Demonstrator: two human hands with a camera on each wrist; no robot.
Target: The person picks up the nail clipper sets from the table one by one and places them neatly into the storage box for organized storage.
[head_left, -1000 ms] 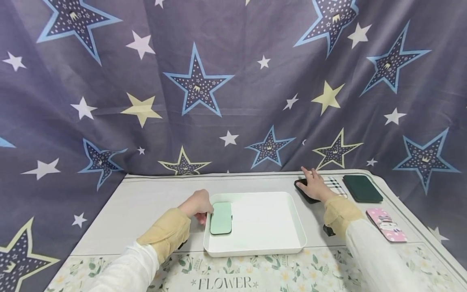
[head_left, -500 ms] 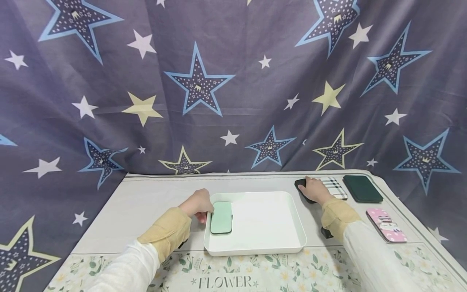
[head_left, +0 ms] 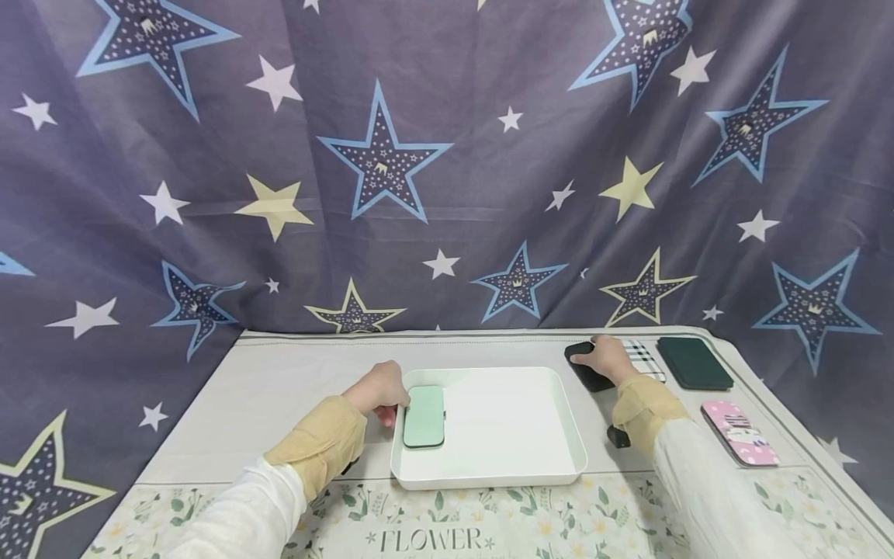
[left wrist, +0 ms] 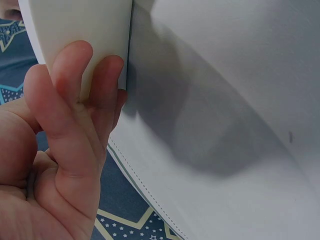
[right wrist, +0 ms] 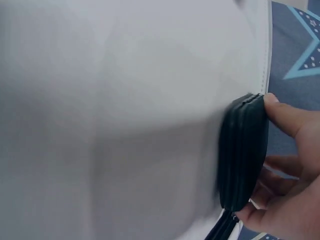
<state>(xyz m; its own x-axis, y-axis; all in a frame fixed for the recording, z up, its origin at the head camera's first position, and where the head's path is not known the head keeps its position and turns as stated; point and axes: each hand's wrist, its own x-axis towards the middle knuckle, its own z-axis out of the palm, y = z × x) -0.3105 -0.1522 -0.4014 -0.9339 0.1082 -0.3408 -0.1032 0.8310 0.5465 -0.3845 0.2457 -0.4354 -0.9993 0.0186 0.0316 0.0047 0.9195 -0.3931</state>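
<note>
In the head view a white tray (head_left: 503,427) stands at the middle of the table. My left hand (head_left: 379,394) pinches its left wall; the left wrist view has the fingers (left wrist: 75,105) against the tray's outer side (left wrist: 85,25). Inside the tray, along the left, lies a mint-green wallet (head_left: 424,417). At the back right my right hand (head_left: 609,359) grips a black zip wallet (head_left: 587,366). The right wrist view shows the thumb on one end of this zip wallet (right wrist: 242,152) and fingers at the other, with a strap hanging off it.
A white plaid wallet (head_left: 644,360), partly behind the right hand, lies beside a dark green wallet (head_left: 694,362). Nearer is a pink patterned wallet (head_left: 739,432). A starry curtain (head_left: 447,194) hangs behind the table, whose mat (head_left: 307,357) has a floral front band.
My right hand has come down onto the black zip wallet, its fingers closing round it from a spread pose. The left hand and the tray stay as they were.
</note>
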